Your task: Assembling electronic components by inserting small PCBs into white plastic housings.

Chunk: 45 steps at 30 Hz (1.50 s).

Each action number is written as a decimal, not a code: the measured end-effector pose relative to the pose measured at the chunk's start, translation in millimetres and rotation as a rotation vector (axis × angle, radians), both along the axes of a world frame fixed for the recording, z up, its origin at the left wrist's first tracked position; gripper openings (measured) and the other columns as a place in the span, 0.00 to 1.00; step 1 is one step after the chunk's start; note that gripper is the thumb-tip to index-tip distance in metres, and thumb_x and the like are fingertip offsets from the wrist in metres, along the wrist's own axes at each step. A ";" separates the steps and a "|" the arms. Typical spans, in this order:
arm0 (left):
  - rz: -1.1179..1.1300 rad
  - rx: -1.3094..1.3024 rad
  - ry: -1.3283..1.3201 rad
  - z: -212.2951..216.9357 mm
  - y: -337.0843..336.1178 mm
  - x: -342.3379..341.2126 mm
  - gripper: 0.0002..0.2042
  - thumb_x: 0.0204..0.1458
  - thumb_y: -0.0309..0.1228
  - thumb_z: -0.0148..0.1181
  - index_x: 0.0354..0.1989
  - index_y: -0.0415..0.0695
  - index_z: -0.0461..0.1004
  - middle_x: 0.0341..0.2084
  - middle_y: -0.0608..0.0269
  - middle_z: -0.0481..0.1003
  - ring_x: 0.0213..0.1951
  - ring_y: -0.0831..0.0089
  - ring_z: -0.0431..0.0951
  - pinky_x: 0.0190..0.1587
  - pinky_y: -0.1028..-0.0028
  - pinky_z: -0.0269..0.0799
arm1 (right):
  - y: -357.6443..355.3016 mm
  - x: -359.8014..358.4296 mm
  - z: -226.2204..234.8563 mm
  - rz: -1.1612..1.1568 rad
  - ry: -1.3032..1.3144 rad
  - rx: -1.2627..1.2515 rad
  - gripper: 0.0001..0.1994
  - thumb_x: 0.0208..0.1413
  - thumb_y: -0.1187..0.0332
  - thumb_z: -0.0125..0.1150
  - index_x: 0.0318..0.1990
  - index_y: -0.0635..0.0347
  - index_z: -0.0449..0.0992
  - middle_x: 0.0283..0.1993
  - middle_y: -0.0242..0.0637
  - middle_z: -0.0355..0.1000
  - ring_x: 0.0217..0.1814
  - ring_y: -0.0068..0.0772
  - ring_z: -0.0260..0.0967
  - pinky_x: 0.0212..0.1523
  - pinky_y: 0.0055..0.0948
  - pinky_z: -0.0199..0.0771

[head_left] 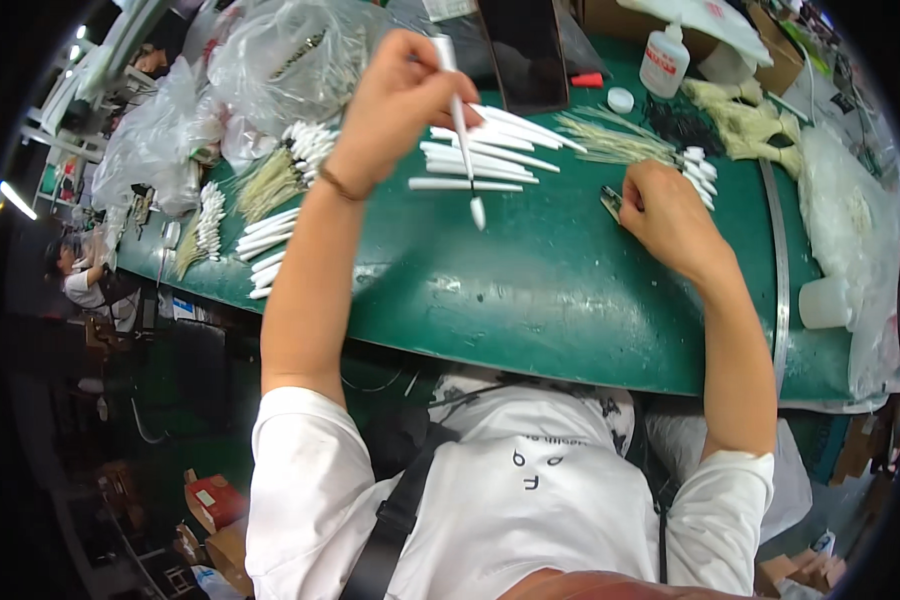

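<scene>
My left hand (395,105) is closed around a slim white tapered tube (459,120), held upright above the table. Below its thin end a small white pointed tip (478,213) hangs, joined by a short dark piece. Under that hand several white tapered tubes (485,155) lie in a row. Lower and to the right, my right hand (670,215) rests near the table with fingers curled together. At its fingertips shows a small dark metal tool (611,201), its kind unclear. Beside this hand lie thin pale wires (610,140) with white tips (700,175).
On the left stand more white tubes (267,240), bundles of white-tipped wires (210,220) and clear plastic bags (270,75). Behind are a dark flat panel (523,50), a red cap (587,80) and a white bottle (664,60). A metal ruler (776,250) and white cup (825,303) lie right.
</scene>
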<state>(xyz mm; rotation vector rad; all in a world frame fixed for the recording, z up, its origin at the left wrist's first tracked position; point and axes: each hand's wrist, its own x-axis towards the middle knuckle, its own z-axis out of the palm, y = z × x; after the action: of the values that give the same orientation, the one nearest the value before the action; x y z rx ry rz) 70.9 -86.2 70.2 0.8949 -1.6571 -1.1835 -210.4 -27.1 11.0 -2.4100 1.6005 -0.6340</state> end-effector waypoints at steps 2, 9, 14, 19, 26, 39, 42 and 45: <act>-0.078 0.014 0.007 6.0 9.5 -20.3 0.08 0.56 0.22 0.48 0.39 0.40 0.56 0.30 0.51 0.74 0.31 0.64 0.80 0.34 0.69 0.79 | -1.3 -5.3 2.4 -0.008 -0.064 -0.078 0.04 0.45 0.76 0.54 0.27 0.68 0.69 0.29 0.52 0.70 0.32 0.57 0.67 0.36 0.46 0.67; -0.188 0.010 0.097 13.7 22.7 -56.7 0.20 0.53 0.21 0.45 0.56 0.35 0.60 0.31 0.58 0.74 0.21 0.82 0.67 0.25 0.84 0.63 | 0.9 -2.6 37.2 -0.058 -0.785 0.071 0.04 0.52 0.77 0.52 0.35 0.63 0.68 0.28 0.27 0.63 0.30 0.14 0.56 0.32 0.17 0.61; -0.273 0.073 0.095 9.7 33.8 -71.0 0.14 0.62 0.34 0.48 0.49 0.39 0.68 0.26 0.69 0.72 0.18 0.90 0.55 0.18 0.87 0.47 | 7.3 -7.5 50.7 0.074 -0.925 0.061 0.06 0.54 0.75 0.52 0.37 0.62 0.75 0.27 0.22 0.65 0.28 0.11 0.57 0.30 0.13 0.56; -0.223 0.011 0.079 -4.3 47.9 -78.5 0.12 0.60 0.32 0.52 0.47 0.40 0.68 0.26 0.69 0.73 0.20 0.90 0.61 0.20 0.88 0.53 | 12.9 -3.6 57.7 0.109 -1.078 0.196 0.06 0.55 0.72 0.57 0.36 0.64 0.78 0.25 0.20 0.66 0.28 0.10 0.59 0.29 0.12 0.57; -0.297 -0.063 0.032 -7.2 54.5 -80.5 0.11 0.61 0.33 0.49 0.47 0.40 0.66 0.28 0.67 0.73 0.23 0.88 0.61 0.24 0.88 0.56 | 14.3 7.4 51.4 0.173 -0.939 -0.108 0.05 0.49 0.75 0.65 0.33 0.65 0.78 0.30 0.27 0.68 0.27 0.13 0.63 0.28 0.15 0.61; -0.343 -0.015 0.035 -7.6 59.7 -81.4 0.10 0.61 0.31 0.49 0.46 0.39 0.66 0.29 0.63 0.75 0.21 0.88 0.62 0.23 0.87 0.57 | 19.3 6.3 53.9 0.221 -0.896 -0.051 0.05 0.50 0.73 0.62 0.31 0.66 0.75 0.27 0.26 0.63 0.23 0.12 0.56 0.23 0.16 0.55; -0.368 -0.009 0.032 -9.3 59.4 -80.1 0.10 0.60 0.30 0.50 0.46 0.39 0.65 0.29 0.61 0.76 0.21 0.88 0.63 0.23 0.87 0.58 | 18.6 6.0 53.3 0.232 -0.907 -0.037 0.05 0.52 0.72 0.61 0.31 0.67 0.75 0.27 0.25 0.63 0.24 0.11 0.56 0.23 0.15 0.55; -0.381 -0.016 0.041 -9.3 59.8 -80.6 0.12 0.60 0.30 0.50 0.49 0.40 0.62 0.28 0.60 0.76 0.21 0.87 0.63 0.23 0.87 0.57 | 17.5 6.5 52.6 0.237 -0.931 -0.029 0.06 0.53 0.71 0.61 0.31 0.66 0.75 0.26 0.25 0.65 0.24 0.10 0.56 0.23 0.15 0.55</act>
<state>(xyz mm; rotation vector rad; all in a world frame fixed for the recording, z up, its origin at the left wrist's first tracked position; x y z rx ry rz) -9.7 -26.4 61.0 0.5521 -1.8522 -1.4286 -203.9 -9.6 63.5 -1.7904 0.8921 -1.4334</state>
